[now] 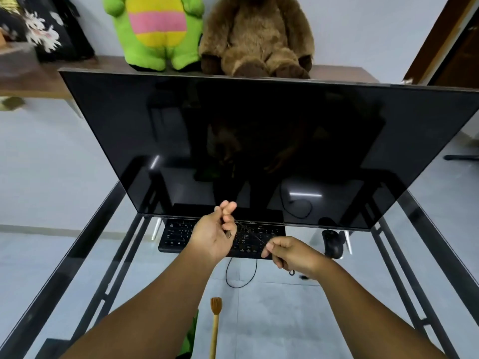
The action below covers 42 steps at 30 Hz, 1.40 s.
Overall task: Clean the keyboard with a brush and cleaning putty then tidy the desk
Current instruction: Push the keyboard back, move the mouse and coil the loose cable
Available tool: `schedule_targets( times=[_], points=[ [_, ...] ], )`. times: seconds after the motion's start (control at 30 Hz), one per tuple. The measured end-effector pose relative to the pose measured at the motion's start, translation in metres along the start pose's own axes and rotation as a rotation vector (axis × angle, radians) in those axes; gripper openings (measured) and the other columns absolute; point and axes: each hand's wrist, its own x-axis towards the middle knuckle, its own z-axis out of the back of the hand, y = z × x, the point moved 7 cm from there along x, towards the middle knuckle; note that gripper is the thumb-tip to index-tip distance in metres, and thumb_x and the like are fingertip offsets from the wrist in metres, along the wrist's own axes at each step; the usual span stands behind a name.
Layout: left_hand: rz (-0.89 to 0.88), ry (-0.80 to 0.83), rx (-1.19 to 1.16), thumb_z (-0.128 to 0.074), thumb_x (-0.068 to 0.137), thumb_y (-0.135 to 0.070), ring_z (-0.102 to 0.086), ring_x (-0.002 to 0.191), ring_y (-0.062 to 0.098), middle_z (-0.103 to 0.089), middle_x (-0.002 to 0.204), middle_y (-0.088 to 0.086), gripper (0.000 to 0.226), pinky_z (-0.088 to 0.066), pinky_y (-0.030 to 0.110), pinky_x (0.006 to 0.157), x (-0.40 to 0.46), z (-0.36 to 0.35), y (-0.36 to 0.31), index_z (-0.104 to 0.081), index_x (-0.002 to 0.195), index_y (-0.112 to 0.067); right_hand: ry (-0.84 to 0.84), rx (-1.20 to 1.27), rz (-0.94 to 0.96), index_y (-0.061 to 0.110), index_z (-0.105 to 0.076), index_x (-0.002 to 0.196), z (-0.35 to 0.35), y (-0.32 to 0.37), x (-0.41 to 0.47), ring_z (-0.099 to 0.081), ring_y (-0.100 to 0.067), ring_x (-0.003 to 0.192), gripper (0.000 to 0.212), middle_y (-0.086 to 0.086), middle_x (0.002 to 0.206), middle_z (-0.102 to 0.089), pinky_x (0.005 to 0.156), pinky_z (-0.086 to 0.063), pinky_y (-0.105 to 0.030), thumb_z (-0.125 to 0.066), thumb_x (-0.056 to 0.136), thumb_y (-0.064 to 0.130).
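The black keyboard (181, 235) lies on the glass desk (272, 320) just under the monitor's lower edge, partly hidden by my hands. My left hand (213, 235) hovers over the keyboard's middle and holds a small metal plug on the end of a thin black cable (255, 235). My right hand (293, 255), fingers curled, pinches the same cable near the keyboard's right end. A loop of cable (241, 277) hangs below the keyboard's front edge. The wooden-handled brush (215, 325) lies near me, bristles pointing away. A green thing (191, 332) shows beside my left forearm, mostly hidden.
A large dark monitor (259, 138) fills the back of the desk. A black mouse (333, 243) sits right of the keyboard. Behind the monitor a shelf holds a green plush toy (155, 29) and a brown teddy bear (259, 35). Black frame bars (77, 255) run along the desk's sides.
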Motion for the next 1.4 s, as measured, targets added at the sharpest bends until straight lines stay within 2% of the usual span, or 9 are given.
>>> schedule_targets(
  times=[0.27, 0.47, 0.6, 0.67, 0.73, 0.93, 1.03, 1.27, 1.4],
  points=[
    [-0.432, -0.377, -0.024, -0.035, 0.102, -0.005, -0.068, 0.098, 0.019, -0.069, 0.109, 0.01, 0.021, -0.052, 0.022, 0.072, 0.015, 0.032, -0.052, -0.054, 0.108, -0.005, 0.212, -0.125, 0.026, 0.023, -0.074, 0.096, 0.003, 0.037, -0.02, -0.041, -0.014, 0.062, 0.025, 0.001, 0.061, -0.048, 0.058, -0.032, -0.023, -0.05, 0.1, 0.03],
    [-0.486, -0.37, 0.494, -0.033, 0.101, -0.007, -0.063, 0.11, 0.017, -0.072, 0.105, 0.003, 0.023, -0.034, 0.034, 0.103, 0.019, 0.041, -0.064, -0.055, 0.11, -0.008, 0.262, -0.168, 0.154, 0.021, -0.075, 0.098, 0.025, 0.088, -0.04, -0.039, -0.011, 0.06, 0.017, -0.005, 0.061, -0.043, 0.061, -0.033, -0.021, -0.058, 0.097, 0.025],
    [-0.218, -0.101, 0.946, -0.05, 0.094, -0.005, -0.068, 0.075, 0.021, -0.07, 0.081, 0.01, 0.013, -0.047, 0.035, 0.087, 0.029, 0.034, -0.032, -0.055, 0.083, -0.01, 0.183, -0.07, 0.267, 0.013, -0.074, 0.1, 0.044, 0.124, -0.044, -0.037, -0.008, 0.055, 0.018, 0.005, 0.056, -0.043, 0.057, -0.033, -0.014, -0.056, 0.098, 0.019],
    [-0.067, 0.023, 1.027, -0.04, 0.101, -0.013, -0.072, 0.087, 0.03, -0.073, 0.093, 0.021, 0.019, -0.052, 0.024, 0.064, 0.016, 0.026, -0.006, -0.055, 0.093, -0.004, 0.119, -0.067, 0.292, 0.003, -0.071, 0.103, 0.049, 0.137, -0.04, -0.037, -0.004, 0.051, 0.02, 0.014, 0.052, -0.047, 0.054, -0.033, -0.012, -0.054, 0.098, 0.014],
    [0.053, 0.158, 1.056, -0.033, 0.104, -0.015, -0.07, 0.09, 0.039, -0.071, 0.091, 0.026, 0.026, -0.055, 0.025, 0.064, 0.0, 0.018, 0.016, -0.054, 0.1, 0.0, 0.006, -0.071, 0.319, -0.001, -0.07, 0.1, 0.056, 0.145, -0.031, -0.039, 0.0, 0.048, 0.021, 0.017, 0.049, -0.052, 0.053, -0.033, -0.012, -0.056, 0.097, 0.014],
    [0.232, 0.354, 0.879, -0.048, 0.096, -0.017, -0.058, 0.049, 0.032, -0.056, 0.052, 0.019, 0.026, -0.049, 0.054, 0.095, -0.027, 0.011, 0.035, -0.063, 0.096, 0.003, -0.401, -0.066, 0.302, 0.018, -0.072, 0.078, 0.084, 0.12, 0.009, -0.065, -0.004, 0.076, 0.014, 0.007, 0.077, -0.071, 0.072, -0.049, -0.023, -0.078, 0.08, 0.031],
    [0.259, 0.392, 0.689, -0.045, 0.097, -0.022, -0.051, 0.042, 0.027, -0.049, 0.045, 0.012, 0.03, -0.048, 0.057, 0.095, -0.032, 0.005, 0.028, -0.066, 0.094, 0.0, -0.508, -0.135, 0.216, 0.02, -0.069, 0.073, 0.084, 0.088, 0.021, -0.065, -0.012, 0.078, 0.021, 0.004, 0.077, -0.07, 0.073, -0.052, -0.029, -0.079, 0.078, 0.038],
    [0.116, 0.33, 0.281, -0.043, 0.097, -0.021, -0.057, 0.046, 0.014, -0.051, 0.05, -0.001, 0.034, -0.059, 0.043, 0.078, -0.029, -0.011, -0.01, -0.062, 0.114, 0.002, -0.21, -0.193, -0.04, 0.018, -0.071, 0.086, 0.033, 0.02, 0.021, -0.054, -0.011, 0.061, 0.035, 0.001, 0.063, -0.061, 0.06, -0.041, -0.024, -0.05, 0.098, 0.043],
    [-0.061, 0.214, 0.129, -0.037, 0.103, -0.018, -0.071, 0.068, 0.016, -0.067, 0.072, 0.003, 0.034, -0.057, 0.042, 0.086, -0.018, -0.015, -0.033, -0.06, 0.114, 0.005, -0.061, -0.198, -0.079, 0.02, -0.07, 0.089, 0.012, 0.007, 0.014, -0.048, -0.002, 0.051, 0.033, 0.005, 0.061, -0.058, 0.06, -0.037, -0.019, -0.044, 0.102, 0.036]
  ],
)
